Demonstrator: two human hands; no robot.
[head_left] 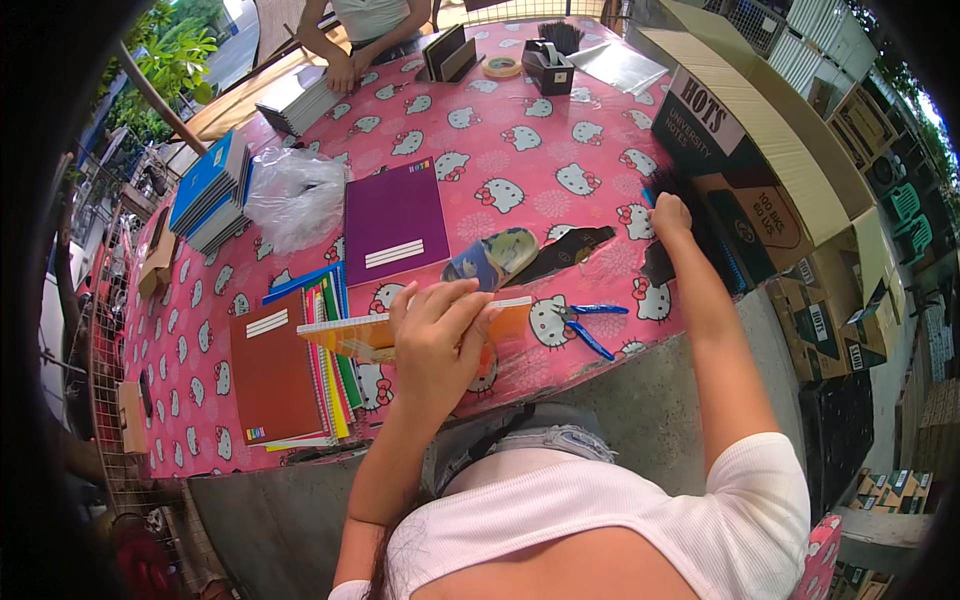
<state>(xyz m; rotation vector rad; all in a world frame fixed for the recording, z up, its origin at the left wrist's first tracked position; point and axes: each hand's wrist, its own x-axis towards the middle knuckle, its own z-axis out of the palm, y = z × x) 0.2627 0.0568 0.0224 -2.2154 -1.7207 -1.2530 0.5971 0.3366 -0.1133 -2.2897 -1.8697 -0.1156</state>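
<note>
My left hand (440, 330) grips an orange notebook (514, 318), stood on its edge above the table's near side with its perforated edge upward. At the right edge of the table, my right hand (672, 216) is closed beside a bundle of dark, thin coils (708, 225). A bit of blue shows at its fingers, too small to name. Between the hands lie blue-handled pliers (592, 328). Beyond the orange notebook are a patterned slipper-shaped thing (495, 254) and a flat black piece (568, 252). A fanned stack of notebooks with a brown cover on top (280, 355) lies by my left forearm.
A purple notebook (398, 222), clear plastic bag (295, 200) and blue notebook stack (210, 185) occupy the left side. An open cardboard box (770, 130) borders the right. Across the table, another person's hands (342, 75) rest on stacked notebooks (298, 100), near a tape dispenser (548, 72).
</note>
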